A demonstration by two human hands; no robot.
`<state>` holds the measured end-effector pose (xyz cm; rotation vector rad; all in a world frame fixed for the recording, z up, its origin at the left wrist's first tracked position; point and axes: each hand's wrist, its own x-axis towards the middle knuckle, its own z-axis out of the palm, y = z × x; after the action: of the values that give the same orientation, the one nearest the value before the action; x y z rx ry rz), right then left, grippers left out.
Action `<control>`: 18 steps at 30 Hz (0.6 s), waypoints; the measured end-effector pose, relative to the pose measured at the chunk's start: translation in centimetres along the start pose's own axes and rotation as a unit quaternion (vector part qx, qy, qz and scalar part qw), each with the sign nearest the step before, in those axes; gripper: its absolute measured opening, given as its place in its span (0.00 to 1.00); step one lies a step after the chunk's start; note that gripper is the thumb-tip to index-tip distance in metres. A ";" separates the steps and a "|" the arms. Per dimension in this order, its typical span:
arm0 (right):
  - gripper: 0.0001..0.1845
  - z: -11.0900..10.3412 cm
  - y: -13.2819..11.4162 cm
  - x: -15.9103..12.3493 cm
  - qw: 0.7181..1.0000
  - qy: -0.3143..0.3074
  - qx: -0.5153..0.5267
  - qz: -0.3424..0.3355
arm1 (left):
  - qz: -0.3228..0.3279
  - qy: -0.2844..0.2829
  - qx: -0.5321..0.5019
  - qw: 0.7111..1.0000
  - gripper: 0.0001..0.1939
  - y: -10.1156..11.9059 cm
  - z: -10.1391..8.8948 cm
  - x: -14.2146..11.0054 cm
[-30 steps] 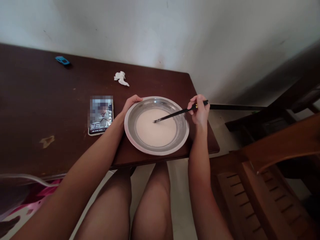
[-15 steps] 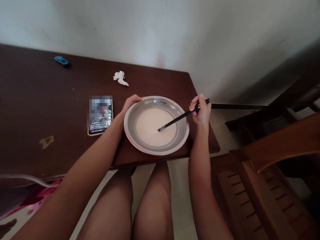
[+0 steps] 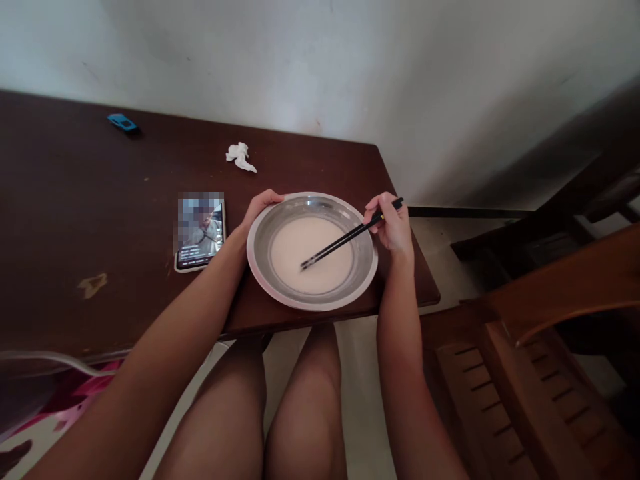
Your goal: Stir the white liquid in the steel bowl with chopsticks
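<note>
A shallow steel bowl [image 3: 265, 273] stands near the right front corner of a dark wooden table [image 3: 100, 220]. It holds a pale, milky liquid [image 3: 325, 270]. My left hand [image 3: 261, 204] grips the bowl's far left rim, fingers curled over the edge. My right hand [image 3: 387, 223] is closed on a pair of black chopsticks [image 3: 350, 235], just past the bowl's right rim. The chopstick tips dip into the liquid at the front left of its centre.
A phone [image 3: 200, 232] with a lit screen lies left of the bowl. Farther back are a crumpled white tissue [image 3: 240, 156] and a small blue object [image 3: 123, 123]. A wooden chair [image 3: 540, 333] stands to the right. My knees are under the table's edge.
The chopstick tips swept round in the liquid, from the centre to the right and now to the front left. My right hand moved slightly left. The left hand stayed on the rim.
</note>
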<state>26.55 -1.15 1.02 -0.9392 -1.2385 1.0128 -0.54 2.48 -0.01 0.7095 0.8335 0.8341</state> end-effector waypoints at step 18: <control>0.31 -0.1 -0.2 0.2 0.997 0.064 -0.006 -0.050 | 0.015 -0.019 -0.002 1.000 0.17 -0.2 -0.2 0.2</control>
<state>26.68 -0.99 1.25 -0.9283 -1.1733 0.8541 -0.51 2.58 -0.38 0.7333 0.7893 0.8462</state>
